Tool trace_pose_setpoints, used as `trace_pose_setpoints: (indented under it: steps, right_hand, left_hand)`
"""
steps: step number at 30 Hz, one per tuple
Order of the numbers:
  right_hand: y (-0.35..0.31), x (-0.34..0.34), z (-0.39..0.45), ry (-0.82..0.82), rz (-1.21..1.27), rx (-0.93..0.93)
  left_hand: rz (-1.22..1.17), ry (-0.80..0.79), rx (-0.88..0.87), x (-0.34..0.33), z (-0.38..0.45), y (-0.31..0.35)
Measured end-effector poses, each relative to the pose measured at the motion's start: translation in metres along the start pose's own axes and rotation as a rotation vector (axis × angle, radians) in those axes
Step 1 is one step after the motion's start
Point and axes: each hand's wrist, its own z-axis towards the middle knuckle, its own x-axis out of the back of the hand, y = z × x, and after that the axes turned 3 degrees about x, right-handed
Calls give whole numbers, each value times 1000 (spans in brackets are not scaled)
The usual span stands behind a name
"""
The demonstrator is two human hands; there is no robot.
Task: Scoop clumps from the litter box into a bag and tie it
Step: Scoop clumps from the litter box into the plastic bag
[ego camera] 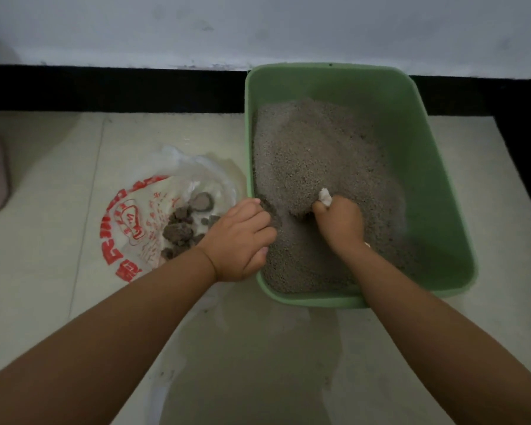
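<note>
Your right hand [341, 223] is down in the green litter box [417, 124], its grip clamped on a small white wad [325, 196] that pokes out above the curled fingers; what the wad is you cannot tell from here. The knuckles sit against the grey litter [313, 148], which is heaped higher just beyond that grip and slopes down toward the near wall of the box.

Your left hand [242, 240] grips the near left rim of the box, fingers curled over the edge and into the litter, thumb on the outside.

Just left of the left grip, touching your wrist in this view, a white plastic bag [141, 222] with red print lies open on the tiled floor [43, 240]. Dark grey clumps [181, 231] sit in its mouth, beside the box's left wall. The box stands on the floor with its far end at the black skirting [105, 87] of the wall.
</note>
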Motion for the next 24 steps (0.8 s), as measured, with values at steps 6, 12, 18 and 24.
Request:
trace_pose_setpoints:
  steps: [6, 12, 18, 24]
  right_hand:
    - [7, 17, 1, 131, 27, 30]
    - [12, 46, -11, 160, -63, 148]
    - [30, 54, -30, 8, 241, 90]
    - [38, 63, -37, -20, 353, 108]
  left_hand:
    - [26, 7, 22, 1, 1, 2]
    - [69, -22, 32, 4, 1, 4]
    - [84, -14, 24, 5, 2, 6]
    - [88, -23, -3, 7, 3, 5]
